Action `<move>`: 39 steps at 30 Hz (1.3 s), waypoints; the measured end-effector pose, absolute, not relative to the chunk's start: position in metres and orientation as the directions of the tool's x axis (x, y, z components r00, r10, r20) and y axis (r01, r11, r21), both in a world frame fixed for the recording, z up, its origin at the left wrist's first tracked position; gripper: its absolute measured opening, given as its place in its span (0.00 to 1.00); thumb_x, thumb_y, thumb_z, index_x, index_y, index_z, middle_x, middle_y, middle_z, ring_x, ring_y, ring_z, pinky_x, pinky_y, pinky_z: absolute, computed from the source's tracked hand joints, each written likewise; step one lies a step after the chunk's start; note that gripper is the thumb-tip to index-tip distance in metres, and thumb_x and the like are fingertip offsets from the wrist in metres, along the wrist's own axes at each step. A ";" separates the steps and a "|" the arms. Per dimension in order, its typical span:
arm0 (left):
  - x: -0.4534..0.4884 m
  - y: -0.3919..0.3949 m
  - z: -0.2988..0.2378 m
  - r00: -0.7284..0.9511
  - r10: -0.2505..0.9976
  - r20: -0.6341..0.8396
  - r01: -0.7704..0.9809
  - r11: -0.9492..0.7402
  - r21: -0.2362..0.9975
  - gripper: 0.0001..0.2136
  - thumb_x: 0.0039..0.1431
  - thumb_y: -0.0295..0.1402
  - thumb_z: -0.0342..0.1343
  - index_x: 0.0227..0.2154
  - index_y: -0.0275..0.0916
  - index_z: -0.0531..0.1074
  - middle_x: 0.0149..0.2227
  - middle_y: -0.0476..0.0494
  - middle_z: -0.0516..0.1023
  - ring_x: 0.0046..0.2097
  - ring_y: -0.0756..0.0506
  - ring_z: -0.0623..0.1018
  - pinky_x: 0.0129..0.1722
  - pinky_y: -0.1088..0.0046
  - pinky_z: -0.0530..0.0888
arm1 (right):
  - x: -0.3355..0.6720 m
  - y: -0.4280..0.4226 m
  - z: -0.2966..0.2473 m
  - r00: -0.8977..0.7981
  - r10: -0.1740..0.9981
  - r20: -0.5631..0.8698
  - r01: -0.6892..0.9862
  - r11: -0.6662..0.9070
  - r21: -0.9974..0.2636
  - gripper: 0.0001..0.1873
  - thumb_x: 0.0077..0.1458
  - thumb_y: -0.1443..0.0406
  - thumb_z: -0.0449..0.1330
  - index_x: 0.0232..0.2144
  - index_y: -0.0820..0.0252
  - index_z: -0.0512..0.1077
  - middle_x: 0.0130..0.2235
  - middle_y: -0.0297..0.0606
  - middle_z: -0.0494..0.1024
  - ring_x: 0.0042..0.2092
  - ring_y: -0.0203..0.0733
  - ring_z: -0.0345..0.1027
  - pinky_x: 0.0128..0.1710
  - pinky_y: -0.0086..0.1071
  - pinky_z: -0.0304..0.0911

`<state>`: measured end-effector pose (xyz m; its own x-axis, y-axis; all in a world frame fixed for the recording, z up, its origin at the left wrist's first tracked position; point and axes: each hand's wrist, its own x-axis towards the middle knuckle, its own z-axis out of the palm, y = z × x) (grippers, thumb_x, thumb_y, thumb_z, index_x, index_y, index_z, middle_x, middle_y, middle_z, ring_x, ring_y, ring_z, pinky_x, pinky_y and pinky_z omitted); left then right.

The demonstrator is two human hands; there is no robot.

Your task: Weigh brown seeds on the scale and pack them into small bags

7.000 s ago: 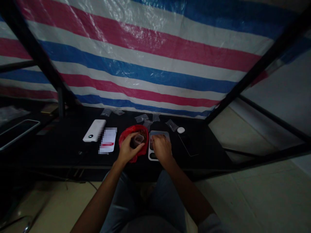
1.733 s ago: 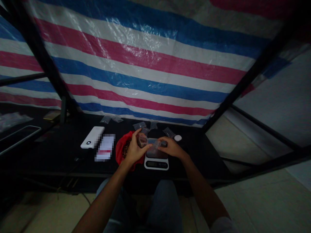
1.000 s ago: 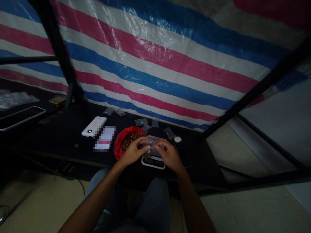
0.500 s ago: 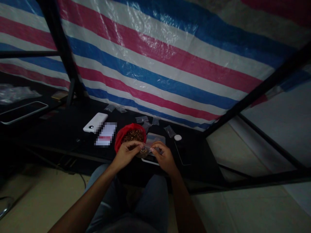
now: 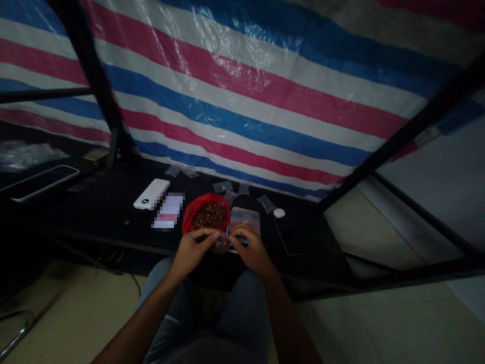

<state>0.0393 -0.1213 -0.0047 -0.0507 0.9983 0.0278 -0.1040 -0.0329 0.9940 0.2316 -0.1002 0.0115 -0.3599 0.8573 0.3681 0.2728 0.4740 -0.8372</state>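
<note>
My left hand (image 5: 191, 248) and my right hand (image 5: 249, 248) meet at the near edge of a black table (image 5: 94, 212). Both pinch a small clear plastic bag (image 5: 223, 243) with brown bits in it, held between them. Just beyond my left hand sits a red bag (image 5: 206, 218) open at the top and full of small brown pieces. A small digital scale (image 5: 245, 221) lies right of the red bag, partly hidden by my right hand.
A white power bank (image 5: 151, 193) and a white packet (image 5: 167, 217) lie left of the red bag. Several small clear bags (image 5: 227, 187) and a small white round object (image 5: 279, 213) lie near the striped tarp (image 5: 242, 91). A dark phone (image 5: 290, 237) rests right of the scale.
My hands have drawn the small bag off the scale toward me, down to the table's near edge. Earlier my left hand held a small cup over the red bag.
</note>
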 end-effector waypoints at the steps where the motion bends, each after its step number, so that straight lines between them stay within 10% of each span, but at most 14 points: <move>1: 0.039 -0.122 -0.006 -0.047 0.998 0.029 -0.112 -0.035 0.993 0.15 0.50 0.46 0.67 0.31 0.37 0.84 0.33 0.43 0.86 0.35 0.43 0.83 0.39 0.70 0.80 | 0.230 -0.101 0.011 -0.358 0.852 0.381 0.265 0.484 -0.834 0.03 0.61 0.64 0.60 0.34 0.55 0.73 0.39 0.37 0.77 0.44 0.43 0.71 0.49 0.38 0.66; 39: 0.020 -0.133 0.034 0.088 0.978 0.190 0.220 -0.205 0.954 0.09 0.59 0.40 0.62 0.34 0.41 0.82 0.40 0.43 0.85 0.43 0.43 0.83 0.47 0.68 0.77 | 0.256 -0.107 0.053 -0.478 0.789 0.386 0.382 0.582 -0.718 0.05 0.64 0.64 0.61 0.34 0.56 0.73 0.39 0.37 0.77 0.44 0.42 0.71 0.48 0.37 0.65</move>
<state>0.0197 -0.1327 0.0335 0.0880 0.9779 0.1899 0.2195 -0.2049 0.9538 0.2559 -0.1073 0.0532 -0.4778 0.7892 0.3858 0.3817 0.5820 -0.7180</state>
